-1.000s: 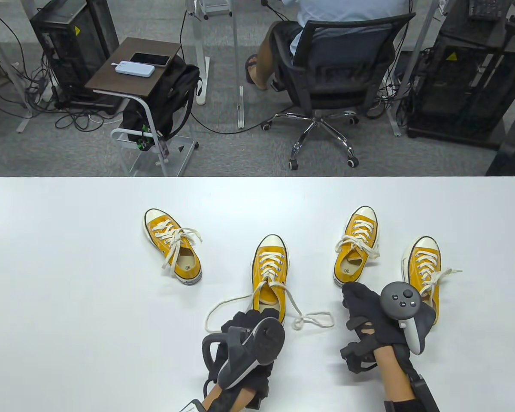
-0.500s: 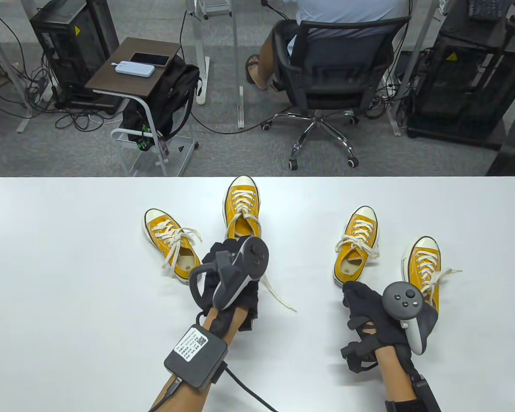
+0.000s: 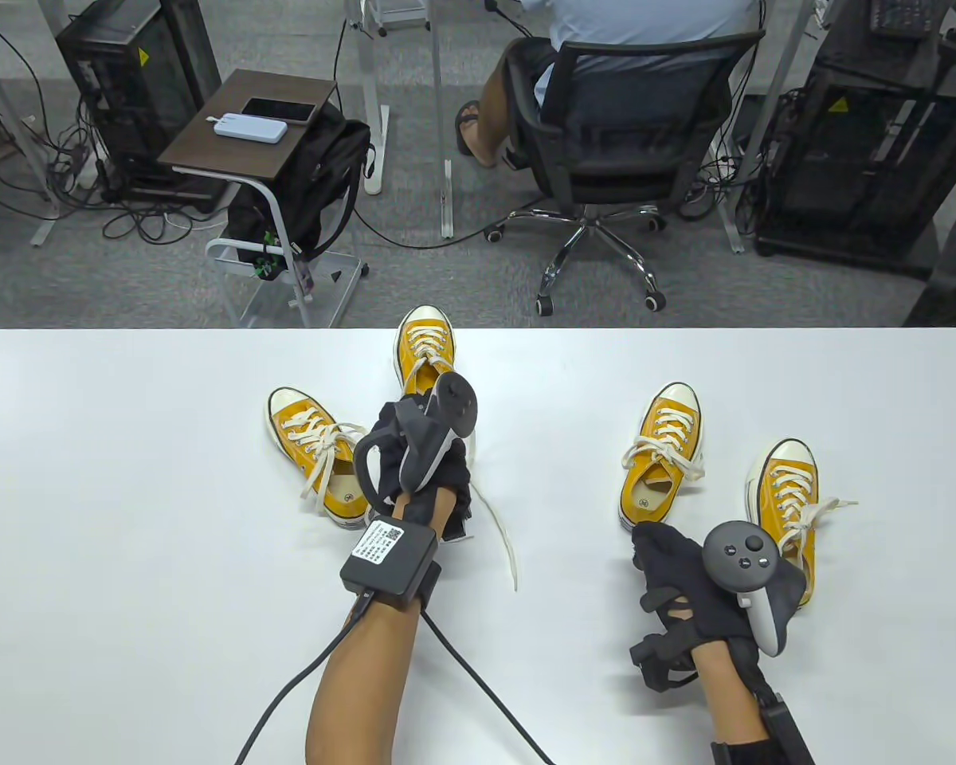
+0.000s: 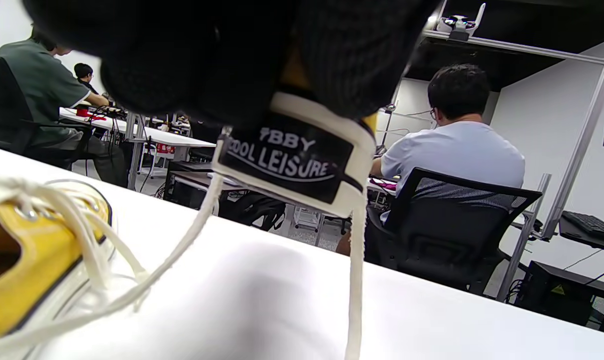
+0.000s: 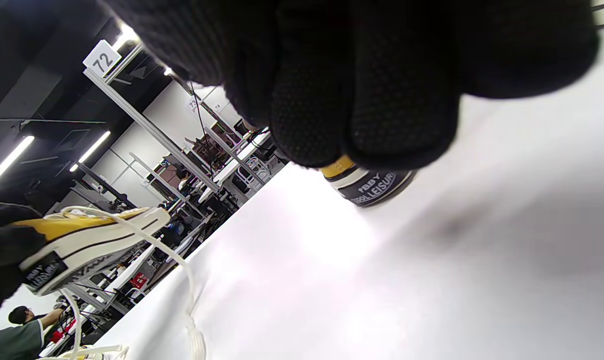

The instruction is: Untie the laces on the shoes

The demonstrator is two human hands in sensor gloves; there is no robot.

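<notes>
Shoes crowd the white table (image 3: 127,558): left hand (image 3: 414,470) grips a lifted shoe (image 3: 424,347) by its heel, laces (image 3: 500,534) dangling, beside a far-left shoe (image 3: 319,454), while right hand (image 3: 709,582) clasps the rightmost shoe (image 3: 789,494).

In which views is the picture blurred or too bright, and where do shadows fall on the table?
Table view: sharp and evenly lit, with soft shadows beside the shoes; straight lines bow near the edges. Left wrist view: the left hand is a dark, unfocused mass at the top, the heel label is readable, and a grey shadow lies on the table. Right wrist view: tilted, the right hand is dark, and the table glares white.
</notes>
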